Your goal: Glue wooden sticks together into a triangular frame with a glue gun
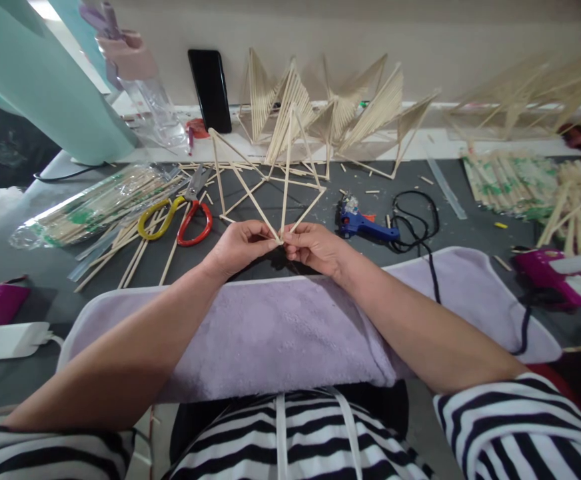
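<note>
An open frame of thin wooden sticks (286, 173) stands on the grey table in front of me, its sticks joined at the corners. My left hand (243, 245) pinches its near bottom corner from the left. My right hand (315, 248) grips the same corner from the right, fingers curled. Several sticks meet between my fingertips, and the joint itself is partly covered. To the right lies a blue glue gun (368, 227) with a black cord. Scissors (193, 203) with one yellow and one red handle lie to the left.
Finished stick structures (335, 107) line the wall, with a black phone (209, 90) leaning beside them. Bagged sticks (95, 207) lie left; more stick bundles (510, 180) lie right. A clear bottle (145, 100) stands back left. A lilac cloth (280, 333) covers the front edge.
</note>
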`<state>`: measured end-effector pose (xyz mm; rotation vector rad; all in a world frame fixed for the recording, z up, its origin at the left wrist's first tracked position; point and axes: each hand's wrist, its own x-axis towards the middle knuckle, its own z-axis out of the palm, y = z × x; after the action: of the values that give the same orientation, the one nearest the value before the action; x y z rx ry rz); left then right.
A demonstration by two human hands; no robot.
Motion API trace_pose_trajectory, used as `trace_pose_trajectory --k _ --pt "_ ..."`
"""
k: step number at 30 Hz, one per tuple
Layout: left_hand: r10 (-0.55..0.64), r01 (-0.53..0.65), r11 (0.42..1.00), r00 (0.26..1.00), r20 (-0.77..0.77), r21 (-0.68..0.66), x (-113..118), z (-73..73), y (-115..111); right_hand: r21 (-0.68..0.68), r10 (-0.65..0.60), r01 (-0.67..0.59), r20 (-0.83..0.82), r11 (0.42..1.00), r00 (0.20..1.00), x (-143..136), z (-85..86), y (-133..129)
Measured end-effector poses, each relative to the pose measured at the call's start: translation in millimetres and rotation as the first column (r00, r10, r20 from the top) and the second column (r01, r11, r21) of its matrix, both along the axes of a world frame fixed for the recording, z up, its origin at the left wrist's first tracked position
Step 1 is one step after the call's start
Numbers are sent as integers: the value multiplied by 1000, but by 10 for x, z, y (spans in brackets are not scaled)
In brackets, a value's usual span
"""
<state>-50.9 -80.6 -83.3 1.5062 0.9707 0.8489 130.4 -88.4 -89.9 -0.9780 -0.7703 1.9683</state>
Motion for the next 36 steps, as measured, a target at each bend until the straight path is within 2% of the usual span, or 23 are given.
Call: trace_pose_trajectory --k 9,23,36 --pt "8 -8 999 1000 -14 35 -1 -21 15 -23 -18 18 21 1000 1000 -2 -14 13" --pt "10 -10 1000 1000 5 2 0 -15 21 -22 -17 18 38 1000 999 -11 7 11" --pt "11 -9 999 999 -44 43 -6 -6 11 -15 -19 20 49 1000 999 -14 26 6"
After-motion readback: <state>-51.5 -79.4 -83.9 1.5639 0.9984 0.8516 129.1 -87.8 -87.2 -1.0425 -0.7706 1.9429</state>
